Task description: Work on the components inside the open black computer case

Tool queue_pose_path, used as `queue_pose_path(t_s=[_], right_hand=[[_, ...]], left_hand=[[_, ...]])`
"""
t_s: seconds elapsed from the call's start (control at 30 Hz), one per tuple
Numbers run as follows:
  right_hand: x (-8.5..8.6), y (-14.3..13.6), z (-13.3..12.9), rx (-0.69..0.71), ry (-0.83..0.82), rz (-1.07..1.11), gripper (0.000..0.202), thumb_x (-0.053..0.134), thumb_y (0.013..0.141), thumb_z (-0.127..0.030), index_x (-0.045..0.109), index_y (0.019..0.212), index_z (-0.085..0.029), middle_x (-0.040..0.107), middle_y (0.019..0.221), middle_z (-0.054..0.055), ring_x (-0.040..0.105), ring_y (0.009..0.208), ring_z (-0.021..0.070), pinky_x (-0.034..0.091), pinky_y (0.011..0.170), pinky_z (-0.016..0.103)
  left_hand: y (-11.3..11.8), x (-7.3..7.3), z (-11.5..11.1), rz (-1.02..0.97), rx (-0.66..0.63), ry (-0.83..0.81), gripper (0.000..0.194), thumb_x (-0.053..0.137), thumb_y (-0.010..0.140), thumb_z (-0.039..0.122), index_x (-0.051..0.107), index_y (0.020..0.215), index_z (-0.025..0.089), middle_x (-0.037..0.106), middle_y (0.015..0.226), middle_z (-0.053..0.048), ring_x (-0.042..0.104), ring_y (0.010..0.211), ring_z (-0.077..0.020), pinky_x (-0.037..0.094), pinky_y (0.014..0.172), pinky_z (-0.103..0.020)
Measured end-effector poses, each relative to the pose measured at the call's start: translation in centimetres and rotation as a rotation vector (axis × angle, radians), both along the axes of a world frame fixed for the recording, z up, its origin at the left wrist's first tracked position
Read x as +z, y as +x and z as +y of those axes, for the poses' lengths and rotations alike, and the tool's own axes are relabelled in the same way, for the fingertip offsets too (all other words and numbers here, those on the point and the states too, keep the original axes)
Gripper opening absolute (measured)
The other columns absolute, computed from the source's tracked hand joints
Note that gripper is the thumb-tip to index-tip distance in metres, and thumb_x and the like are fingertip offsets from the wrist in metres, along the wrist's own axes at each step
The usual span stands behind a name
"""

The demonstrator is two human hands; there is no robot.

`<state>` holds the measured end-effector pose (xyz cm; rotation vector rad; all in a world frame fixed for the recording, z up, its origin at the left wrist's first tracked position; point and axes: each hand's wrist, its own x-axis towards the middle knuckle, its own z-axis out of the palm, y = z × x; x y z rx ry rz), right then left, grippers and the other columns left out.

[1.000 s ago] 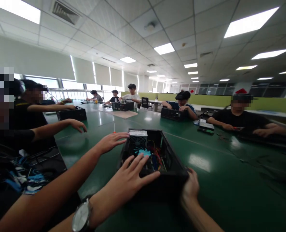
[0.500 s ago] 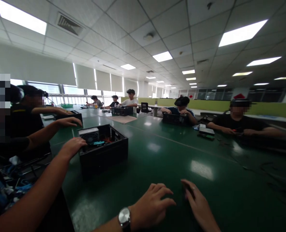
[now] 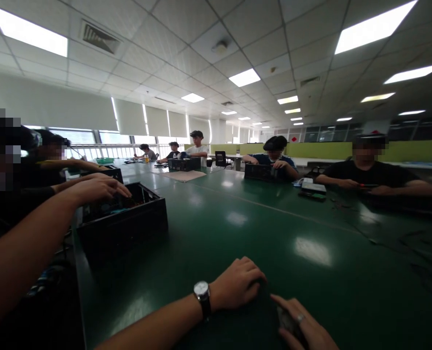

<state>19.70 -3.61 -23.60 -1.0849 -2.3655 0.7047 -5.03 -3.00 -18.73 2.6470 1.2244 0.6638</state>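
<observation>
My left hand [image 3: 237, 283], with a silver-faced watch [image 3: 201, 289] on its wrist, is low over the green table [image 3: 208, 238]. Its fingers curl down at the edge of a dark area; what they grip, if anything, is lost in the dark. Close by on the right, my right hand [image 3: 303, 323], wearing a ring, is closed around a small dark greyish object [image 3: 288, 322] whose kind I cannot make out. The two hands are a little apart.
At left, a co-worker's hand [image 3: 99, 187] reaches over an open black computer case [image 3: 128, 223]. Across the table stand more black cases [image 3: 259, 172] with people at them. Grey box-shaped parts [image 3: 312, 187] and dark cables [image 3: 369, 238] lie at right.
My left hand has risen slightly and its fingers have curled in. My right hand has moved lower. The co-worker's hand went from the case's rim to over its inside; the case appears further left.
</observation>
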Motion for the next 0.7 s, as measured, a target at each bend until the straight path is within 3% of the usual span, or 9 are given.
queue_pose_path(t_s=[0.13, 0.33, 0.47, 0.7], right_hand=[[0.6, 0.1, -0.7, 0.003, -0.068, -0.070, 0.056, 0.050, 0.093, -0.046, 0.056, 0.145, -0.025, 0.064, 0.132, 0.012, 0.064, 0.117, 0.0286, 0.052, 0.099, 0.033], [1.9, -0.5, -1.7, 0.037, -0.043, -0.133, 0.053, 0.056, 0.091, -0.039, 0.058, 0.143, -0.027, 0.060, 0.135, 0.011, 0.066, 0.110, 0.0271, 0.054, 0.095, 0.035], [1.8, -0.5, -1.8, 0.015, -0.020, -0.159, 0.052, 0.057, 0.092, -0.041, 0.058, 0.143, -0.030, 0.061, 0.138, 0.010, 0.058, 0.126, 0.0331, 0.047, 0.107, 0.046], [2.5, -0.8, -2.5, 0.014, 0.048, -0.205, 0.050, 0.044, 0.099, -0.042, 0.056, 0.145, -0.028, 0.063, 0.136, 0.011, 0.059, 0.125, 0.0324, 0.049, 0.106, 0.047]], left_hand=[[0.0, 0.1, -0.5, 0.027, -0.029, 0.005, 0.027, 0.054, 0.098, 0.022, 0.061, 0.125, 0.021, 0.063, 0.124, -0.006, 0.055, 0.115, -0.0203, 0.044, 0.096, -0.034], [0.0, -0.1, -0.4, 0.066, -0.025, 0.016, 0.026, 0.055, 0.098, 0.022, 0.062, 0.122, 0.022, 0.060, 0.128, -0.006, 0.053, 0.119, -0.0209, 0.043, 0.101, -0.036], [-0.1, 0.0, -0.6, 0.086, -0.025, 0.003, 0.026, 0.053, 0.099, 0.023, 0.061, 0.124, 0.023, 0.058, 0.131, -0.006, 0.053, 0.120, -0.0211, 0.043, 0.101, -0.036], [-0.2, -0.1, -0.6, 0.081, -0.037, 0.023, 0.025, 0.053, 0.099, 0.022, 0.061, 0.123, 0.022, 0.059, 0.130, -0.006, 0.053, 0.119, -0.0209, 0.043, 0.101, -0.036]])
